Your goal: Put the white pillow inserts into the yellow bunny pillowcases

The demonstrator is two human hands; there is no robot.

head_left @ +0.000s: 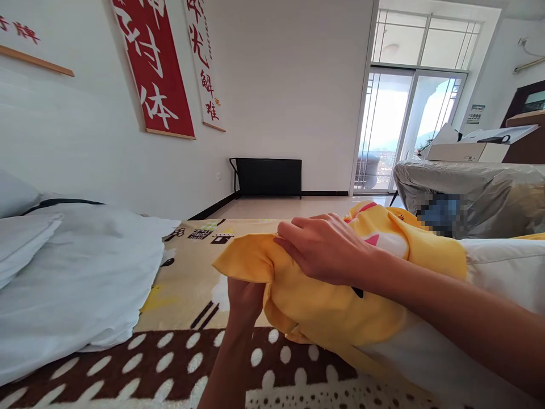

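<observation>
A yellow pillowcase (336, 312) with pink, white and black print lies bunched in front of me, its near-left corner lifted into a point. Beneath that corner, my left hand (244, 295) is closed on the fabric, its fingertips partly hidden by the cloth. My right hand (319, 247) grips the upper edge from above, fingers curled and pinching. White padded bedding (502, 270) lies against the pillowcase on the right and passes under my right forearm. Whether it goes inside the pillowcase I cannot tell.
A patterned beige and brown blanket (179, 307) covers the bed. White bedding (85, 284) is heaped at left. Beyond the bed stand a black folded frame (269, 177) by the wall and a plastic-covered table (468, 176) with a white box (468, 151) on top.
</observation>
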